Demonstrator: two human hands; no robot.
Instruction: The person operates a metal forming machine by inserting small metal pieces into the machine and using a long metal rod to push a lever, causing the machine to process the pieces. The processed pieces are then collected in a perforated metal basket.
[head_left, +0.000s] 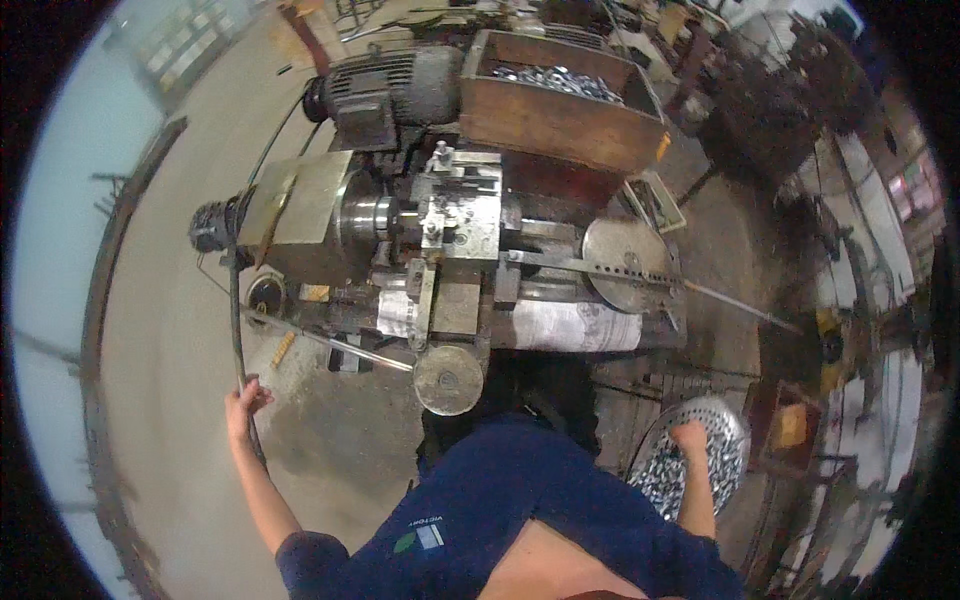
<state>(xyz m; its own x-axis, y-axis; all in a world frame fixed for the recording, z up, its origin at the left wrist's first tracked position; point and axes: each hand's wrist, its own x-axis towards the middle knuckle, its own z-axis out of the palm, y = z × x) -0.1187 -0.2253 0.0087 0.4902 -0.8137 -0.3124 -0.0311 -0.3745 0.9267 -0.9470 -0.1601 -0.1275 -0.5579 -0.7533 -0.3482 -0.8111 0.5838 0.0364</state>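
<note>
My left hand (247,402) is out to the left of the machine, its fingers curled round a long dark rod (236,320) that runs down from the headstock side. My right hand (690,436) is over a round perforated metal basin (728,420) at the lower right. Small shiny metal parts (660,485) fill much of that basin. The fingers of this hand look closed, and whatever they hold is too small to make out. Before me stands a small lathe (460,205), with a round handwheel disc (448,380) at its front.
A wooden box (560,125) of metal parts stands behind the lathe, beside a motor (385,90). To the right are a larger disc (625,265) and a perforated bar (590,266). A bright metal rod (370,355) juts out left of the handwheel. Printed paper (575,327) lies along the front.
</note>
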